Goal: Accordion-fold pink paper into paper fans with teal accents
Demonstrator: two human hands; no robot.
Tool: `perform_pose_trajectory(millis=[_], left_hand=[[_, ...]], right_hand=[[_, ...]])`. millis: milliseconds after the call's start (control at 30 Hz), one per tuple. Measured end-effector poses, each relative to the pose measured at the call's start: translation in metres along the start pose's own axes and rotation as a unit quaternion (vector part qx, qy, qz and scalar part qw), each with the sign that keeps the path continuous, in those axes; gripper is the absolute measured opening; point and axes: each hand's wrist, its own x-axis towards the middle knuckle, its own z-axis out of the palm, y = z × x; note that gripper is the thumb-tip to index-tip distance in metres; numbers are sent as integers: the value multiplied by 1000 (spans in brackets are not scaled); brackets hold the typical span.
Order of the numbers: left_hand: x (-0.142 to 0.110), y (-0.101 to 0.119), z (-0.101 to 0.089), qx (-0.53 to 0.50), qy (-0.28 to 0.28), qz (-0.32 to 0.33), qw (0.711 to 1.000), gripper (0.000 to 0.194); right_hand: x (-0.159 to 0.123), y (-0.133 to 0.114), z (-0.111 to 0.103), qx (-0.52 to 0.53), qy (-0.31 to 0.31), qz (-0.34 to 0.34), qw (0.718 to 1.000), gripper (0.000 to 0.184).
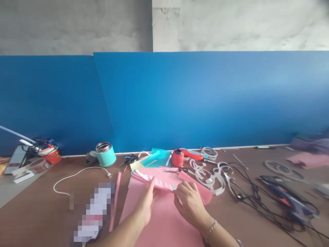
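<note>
A folded pink paper (156, 181), its layers stacked into a narrow strip with pale and blue bits along the edge, is raised between my hands. My left hand (146, 202) holds its near side, thumb on top and the other fingers hidden. At the right end of the strip, my right hand (189, 203) is closed with curled fingers pinching it. Below both hands lies a large pink sheet (164, 226). A fanned pleated pink piece (197, 188) rests just beyond my right hand, near dark-handled scissors (183, 169).
Behind the paper stand a red thread spool (178, 158) and teal sheets (161, 157). White strip coils (205, 175), black cables (253, 192) and a blue glue gun (290, 202) lie right. A turquoise cup (106, 154) and white cable (77, 170) are left. A blue partition (195, 99) borders the back.
</note>
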Motion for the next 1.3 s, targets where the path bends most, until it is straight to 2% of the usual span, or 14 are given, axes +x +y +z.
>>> perform_pose_trajectory(millis=[67, 167, 267, 367, 467, 633, 833, 1033, 1300], left_hand=[[3, 3, 10, -51, 11, -7, 999, 21], [2, 13, 21, -96, 14, 15, 995, 23], [-2, 16, 28, -130, -3, 18, 991, 23], [-8, 5, 34, -134, -7, -19, 991, 24], [-15, -10, 42, -136, 46, -56, 988, 28], [-24, -20, 52, -140, 71, -66, 985, 33], [-22, -20, 52, -143, 65, -78, 985, 37], [-18, -25, 49, -164, 53, -75, 982, 33], [-23, -23, 52, -168, 88, -79, 979, 24]], right_hand=[[1, -2, -2, 13, -3, -7, 1000, 19], [3, -7, -7, 25, -6, -8, 1000, 16], [7, -14, -10, 7, 23, -1, 1000, 18], [7, -20, -9, -8, 54, -6, 998, 13], [5, -21, -5, -15, 51, -19, 998, 13], [4, -17, -3, -7, 49, -31, 998, 18], [6, -15, -2, -2, 55, -42, 998, 21], [5, -14, -2, 1, 51, -35, 998, 19], [4, -14, -3, -15, 53, -39, 998, 18]])
